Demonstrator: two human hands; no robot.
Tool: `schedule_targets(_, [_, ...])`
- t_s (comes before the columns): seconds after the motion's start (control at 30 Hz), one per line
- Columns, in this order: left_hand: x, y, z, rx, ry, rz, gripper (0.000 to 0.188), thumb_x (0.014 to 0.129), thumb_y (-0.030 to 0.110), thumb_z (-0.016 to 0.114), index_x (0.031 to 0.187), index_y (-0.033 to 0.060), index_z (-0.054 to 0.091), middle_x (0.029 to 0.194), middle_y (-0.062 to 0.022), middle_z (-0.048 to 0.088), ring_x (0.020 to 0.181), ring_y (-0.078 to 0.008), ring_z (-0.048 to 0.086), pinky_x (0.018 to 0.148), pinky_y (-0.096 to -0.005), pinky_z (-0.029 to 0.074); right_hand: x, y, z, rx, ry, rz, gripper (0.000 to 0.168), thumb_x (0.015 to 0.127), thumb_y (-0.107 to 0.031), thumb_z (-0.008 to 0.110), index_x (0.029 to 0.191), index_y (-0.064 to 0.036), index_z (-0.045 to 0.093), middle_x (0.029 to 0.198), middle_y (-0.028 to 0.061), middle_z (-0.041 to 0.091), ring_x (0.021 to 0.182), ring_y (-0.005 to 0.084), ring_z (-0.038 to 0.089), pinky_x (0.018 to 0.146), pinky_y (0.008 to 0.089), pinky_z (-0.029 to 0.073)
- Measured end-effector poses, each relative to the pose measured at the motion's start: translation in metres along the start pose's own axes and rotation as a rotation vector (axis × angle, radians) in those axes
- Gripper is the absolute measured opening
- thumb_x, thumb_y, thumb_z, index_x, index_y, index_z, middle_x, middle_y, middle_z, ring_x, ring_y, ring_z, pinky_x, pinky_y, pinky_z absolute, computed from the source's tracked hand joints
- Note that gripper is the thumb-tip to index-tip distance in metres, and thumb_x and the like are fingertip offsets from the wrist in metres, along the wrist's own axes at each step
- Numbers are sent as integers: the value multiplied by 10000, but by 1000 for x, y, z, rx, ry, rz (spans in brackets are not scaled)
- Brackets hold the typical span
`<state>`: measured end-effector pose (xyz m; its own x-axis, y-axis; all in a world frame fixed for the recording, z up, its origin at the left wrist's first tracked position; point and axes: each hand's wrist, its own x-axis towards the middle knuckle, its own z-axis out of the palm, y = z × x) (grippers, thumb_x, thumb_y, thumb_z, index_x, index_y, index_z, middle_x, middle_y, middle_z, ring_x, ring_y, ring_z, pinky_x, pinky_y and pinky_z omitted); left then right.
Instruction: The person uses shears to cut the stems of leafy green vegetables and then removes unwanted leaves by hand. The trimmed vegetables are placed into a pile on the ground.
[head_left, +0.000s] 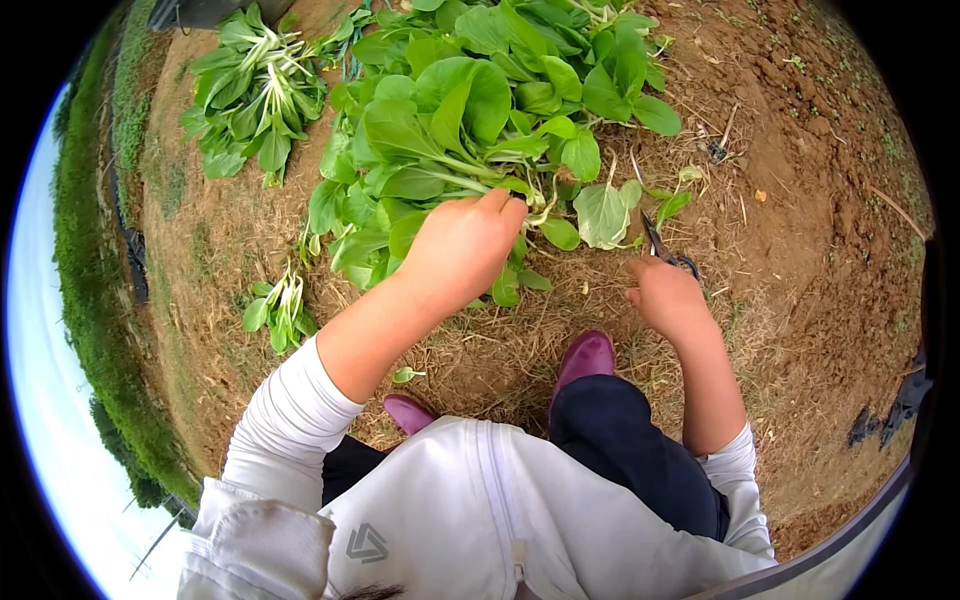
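A large heap of leafy greens (480, 97) with pale stems lies on the ground before me. My left hand (472, 232) reaches into its near edge, the fingers closed around the stem base of one leafy green plant (442, 161); the fingertips are hidden. Pale roots show just right of those fingers. To the right, my right hand (667, 292) grips a pair of scissors (654, 238) with dark handles, the blades pointing away from me. A detached, yellowing leaf (604, 214) lies between the hand and the heap.
A second pile of greens (259, 97) lies at the upper left, with a small bunch (281, 311) nearer me. One loose leaf (407, 374) rests by my purple boots (586, 360). Dry straw (517, 352) covers bare soil. Black plastic sheeting (896, 405) shows at far right.
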<state>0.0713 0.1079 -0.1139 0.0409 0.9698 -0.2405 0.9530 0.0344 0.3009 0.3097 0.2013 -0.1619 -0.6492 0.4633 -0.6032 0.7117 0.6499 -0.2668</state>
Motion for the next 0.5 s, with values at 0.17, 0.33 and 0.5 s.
schedule_targets(0.17, [34,-52,15,483,-13,197,171,629,72,572,799,59,568,814,-52,532,802,-203,544,613,-287,499,7,-15,0,177,230,-126,269,780,-159,555,1022,-44,534,907,130,585,823,298,582,680,394,476])
schedule_targets(0.33, [41,-63,20,537,-44,218,107,632,80,590,737,66,609,825,-62,553,797,-207,559,608,-290,501,11,-23,-7,244,302,-197,266,797,-169,543,1034,-49,540,942,122,591,842,295,579,699,386,473])
schedule_targets(0.5, [38,-58,19,540,-23,240,79,624,87,584,699,65,592,809,-55,535,768,-197,556,593,-294,500,11,-29,-16,331,244,-182,288,808,-192,531,1067,-66,542,1029,136,575,914,311,555,771,383,454])
